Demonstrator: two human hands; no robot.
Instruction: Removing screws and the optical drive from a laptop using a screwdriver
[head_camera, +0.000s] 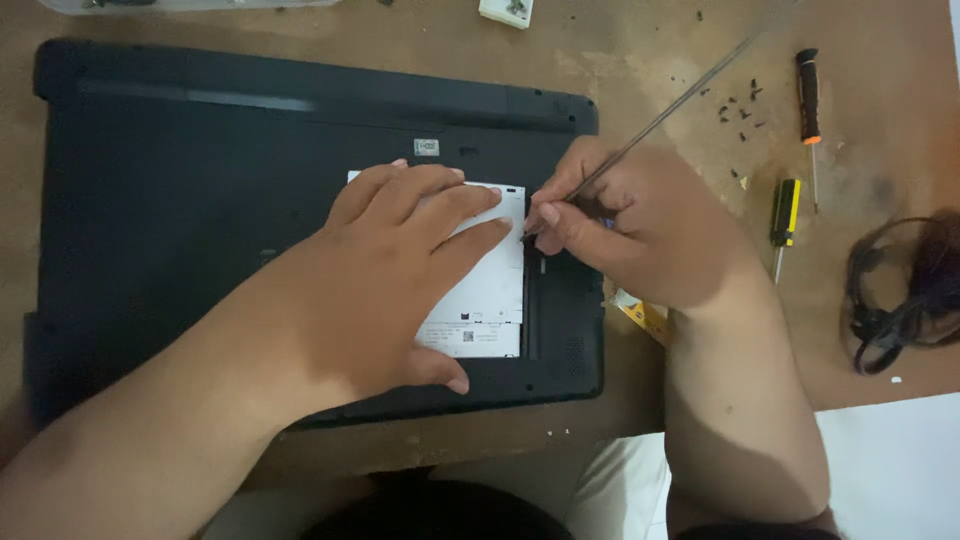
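Right hand (640, 235) pinches a thin metal rod (680, 100), tip at the silver drive (490, 290); left hand (390, 280) lies open, flat on that drive in the black laptop (180, 200).

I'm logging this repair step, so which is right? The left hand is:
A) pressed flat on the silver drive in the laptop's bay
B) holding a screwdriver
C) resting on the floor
A: the left hand lies flat on the silver drive set in the black laptop.
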